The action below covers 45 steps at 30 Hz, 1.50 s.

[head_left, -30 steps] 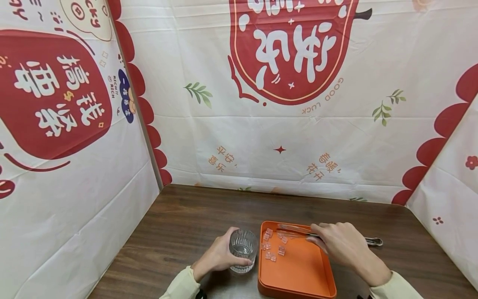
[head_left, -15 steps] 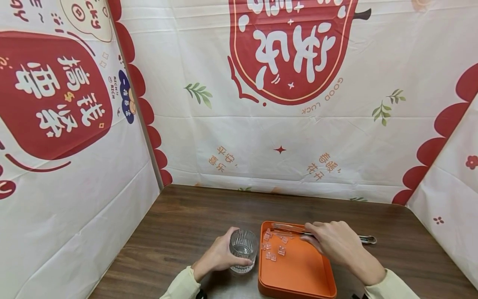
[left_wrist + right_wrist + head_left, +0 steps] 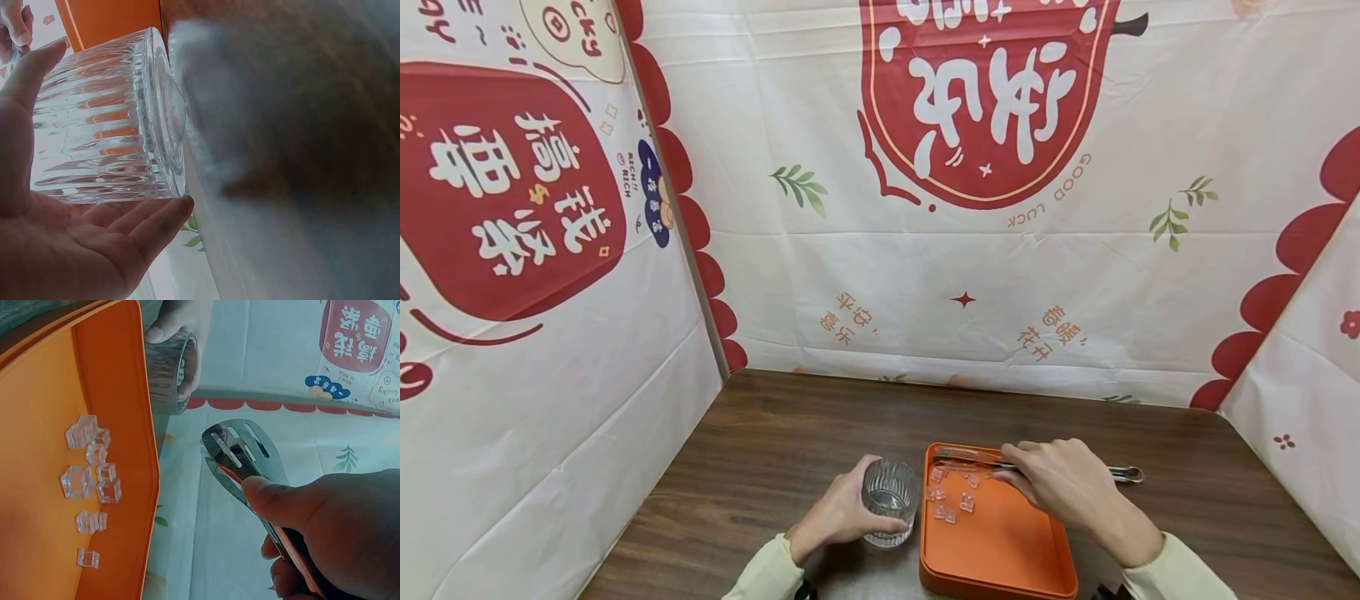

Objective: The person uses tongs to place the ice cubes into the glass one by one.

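Just left of the orange tray (image 3: 1000,550), the left hand (image 3: 846,506) grips a ribbed glass tumbler (image 3: 891,502), while the right hand (image 3: 1060,482) clasps slotted tongs (image 3: 247,469) above the tray's far end, clear cubes (image 3: 77,482) lying inside.

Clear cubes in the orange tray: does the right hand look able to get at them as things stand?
Probably yes: the right hand holds tongs, apparently above the orange tray; no lid covers the clear cubes, and the glass stands beside the tray.
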{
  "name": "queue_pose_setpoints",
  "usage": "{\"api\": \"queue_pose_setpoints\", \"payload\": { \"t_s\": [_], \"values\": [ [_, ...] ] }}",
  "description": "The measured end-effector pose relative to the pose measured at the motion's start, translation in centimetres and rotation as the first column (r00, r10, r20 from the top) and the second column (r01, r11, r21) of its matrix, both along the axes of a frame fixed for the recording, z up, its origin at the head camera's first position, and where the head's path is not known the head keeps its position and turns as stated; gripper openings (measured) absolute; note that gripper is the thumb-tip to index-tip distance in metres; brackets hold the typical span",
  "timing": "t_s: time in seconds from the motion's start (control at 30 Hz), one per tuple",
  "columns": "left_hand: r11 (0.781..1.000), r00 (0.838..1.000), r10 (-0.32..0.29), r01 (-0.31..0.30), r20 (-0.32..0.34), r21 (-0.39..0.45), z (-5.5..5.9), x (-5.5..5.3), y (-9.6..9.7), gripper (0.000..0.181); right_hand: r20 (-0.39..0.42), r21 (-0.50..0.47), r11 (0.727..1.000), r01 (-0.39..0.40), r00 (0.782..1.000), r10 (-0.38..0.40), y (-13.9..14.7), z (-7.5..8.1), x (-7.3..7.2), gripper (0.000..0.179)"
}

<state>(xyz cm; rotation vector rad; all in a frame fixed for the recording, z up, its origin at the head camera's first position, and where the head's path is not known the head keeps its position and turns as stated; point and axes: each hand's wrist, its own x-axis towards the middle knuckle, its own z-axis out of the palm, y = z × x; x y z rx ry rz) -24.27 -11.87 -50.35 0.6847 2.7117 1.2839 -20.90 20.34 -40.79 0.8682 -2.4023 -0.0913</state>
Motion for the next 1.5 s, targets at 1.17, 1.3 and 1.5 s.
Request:
{"api": "queue_pose_setpoints", "payload": {
  "t_s": [1.17, 1.3, 1.5],
  "values": [
    [1.000, 1.000, 0.009, -0.009, -0.013, -0.020, 0.0, 0.1, 0.0, 0.089, 0.055, -0.005, 0.998, -0.064, 0.996, 0.064, -3.9, 0.1, 0.0, 0.025],
    [1.000, 1.000, 0.007, -0.008, -0.015, -0.017, 0.1, 0.1, 0.0, 0.089, 0.048, -0.006, 0.997, -0.073, 0.996, 0.073, -4.0, 0.0, -0.1, 0.026],
    [1.000, 1.000, 0.009, -0.009, -0.019, -0.012, 0.1, 0.1, 0.1, 0.088, 0.044, -0.002, 0.997, -0.082, 0.996, 0.082, -4.1, -0.1, -0.2, 0.027]
  ]
}}
